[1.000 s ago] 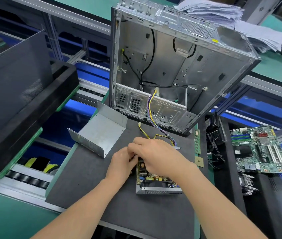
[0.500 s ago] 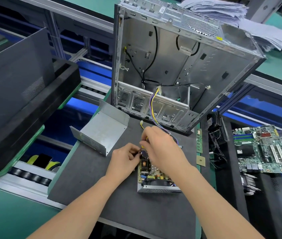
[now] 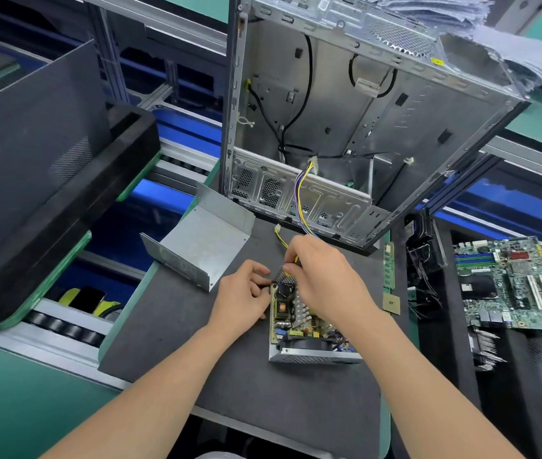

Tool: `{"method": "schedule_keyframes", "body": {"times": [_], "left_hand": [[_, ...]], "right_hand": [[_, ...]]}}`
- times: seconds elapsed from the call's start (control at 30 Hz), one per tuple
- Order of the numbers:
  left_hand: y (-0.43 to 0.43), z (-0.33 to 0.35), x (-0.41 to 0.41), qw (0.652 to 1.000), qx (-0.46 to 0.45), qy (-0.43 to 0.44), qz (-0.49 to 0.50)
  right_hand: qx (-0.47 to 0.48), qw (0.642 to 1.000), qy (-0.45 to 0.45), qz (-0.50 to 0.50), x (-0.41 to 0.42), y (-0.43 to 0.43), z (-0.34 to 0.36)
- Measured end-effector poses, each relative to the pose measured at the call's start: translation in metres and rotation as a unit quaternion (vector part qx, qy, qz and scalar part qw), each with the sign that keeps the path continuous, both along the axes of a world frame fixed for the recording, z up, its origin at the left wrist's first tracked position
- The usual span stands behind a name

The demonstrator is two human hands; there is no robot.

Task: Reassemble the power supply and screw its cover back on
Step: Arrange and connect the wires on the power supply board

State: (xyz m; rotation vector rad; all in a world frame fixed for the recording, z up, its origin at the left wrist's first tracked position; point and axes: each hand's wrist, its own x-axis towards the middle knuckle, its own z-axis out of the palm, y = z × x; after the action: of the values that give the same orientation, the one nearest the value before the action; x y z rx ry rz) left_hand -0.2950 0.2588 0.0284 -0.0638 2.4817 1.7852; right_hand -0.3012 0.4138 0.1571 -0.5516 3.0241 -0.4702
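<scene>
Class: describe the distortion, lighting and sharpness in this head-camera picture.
Head view: wide-angle lens splays the edges of the computer case; lighting is even, shadows soft on the mat; the power supply and wires look sharp; the paper stack, top right, is smeared.

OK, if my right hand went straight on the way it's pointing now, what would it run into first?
Probably the power supply cover on the mat, up and left of your right hand. The line seems to pass just beyond your left hand, though depth is hard to judge.
</scene>
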Motion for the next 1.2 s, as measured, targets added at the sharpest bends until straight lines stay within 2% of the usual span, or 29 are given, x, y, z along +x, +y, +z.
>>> {"method": "schedule_keyframes", "body": {"times": [0.33, 0.57, 0.7, 1.2], "left_hand": [[-0.001, 0.003, 0.001, 1.000, 0.002, 0.002, -0.001], [0.000, 0.002, 0.000, 1.000, -0.003, -0.005, -0.004], [0.000, 0.001, 0.000, 1.000, -0.003, -0.005, -0.003], [0.000, 0.000, -0.001, 1.000, -0.015, -0.006, -0.003]], "right_hand": [[-0.010, 1.000, -0.005, -0.002, -0.002, 0.000, -0.001], [0.054, 0.996, -0.024, 0.066, -0.005, 0.001, 0.000], [0.051, 0.994, -0.052, 0.087, -0.010, 0.005, 0.004], [0.065, 0.995, -0.011, 0.075, -0.011, 0.005, -0.006]]}}
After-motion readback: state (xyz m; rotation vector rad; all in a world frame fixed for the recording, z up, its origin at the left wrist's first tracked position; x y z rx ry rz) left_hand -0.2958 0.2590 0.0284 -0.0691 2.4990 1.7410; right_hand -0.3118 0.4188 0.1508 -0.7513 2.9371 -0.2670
